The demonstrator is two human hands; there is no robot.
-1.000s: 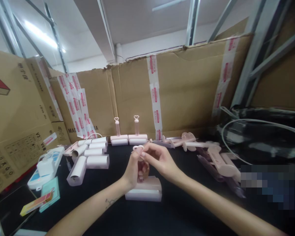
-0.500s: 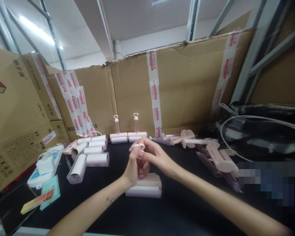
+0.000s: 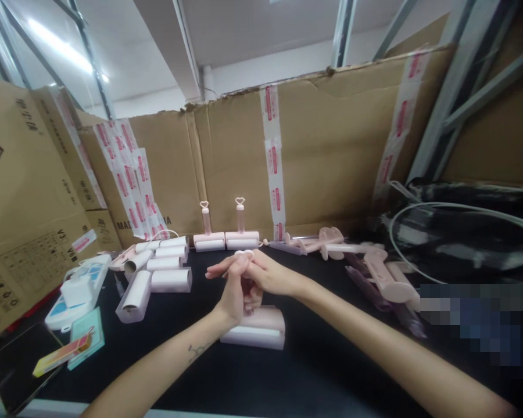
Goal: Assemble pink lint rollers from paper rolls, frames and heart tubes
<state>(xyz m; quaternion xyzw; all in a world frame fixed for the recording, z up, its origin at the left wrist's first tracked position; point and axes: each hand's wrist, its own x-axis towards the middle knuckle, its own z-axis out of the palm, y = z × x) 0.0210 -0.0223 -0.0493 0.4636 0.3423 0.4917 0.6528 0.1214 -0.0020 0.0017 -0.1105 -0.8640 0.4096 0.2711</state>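
A pale pink lint roller (image 3: 261, 334) with a white sheet roll stands in front of me, its handle rising into my hands. My left hand (image 3: 233, 296) is closed around that handle, thumb up. My right hand (image 3: 268, 273) meets it from the other side, its thumb and palm against the handle's top. Some right fingers stretch out to the left behind my left thumb. The heart-shaped loop (image 3: 244, 253) shows just above both thumbs. Most of the handle is hidden by my hands.
Two assembled lint rollers (image 3: 242, 238) stand upright by the cardboard wall (image 3: 344, 157). White sheet rolls (image 3: 171, 280) in clear covers lie left. Pink handle parts (image 3: 386, 276) are piled right. A power strip (image 3: 81, 290), teal packet (image 3: 87, 337) and dark phone (image 3: 20, 366) sit at the left.
My right fingers have straightened from a curl over the handle's top and now point left. Both hands stay at the handle. The view has shifted slightly.
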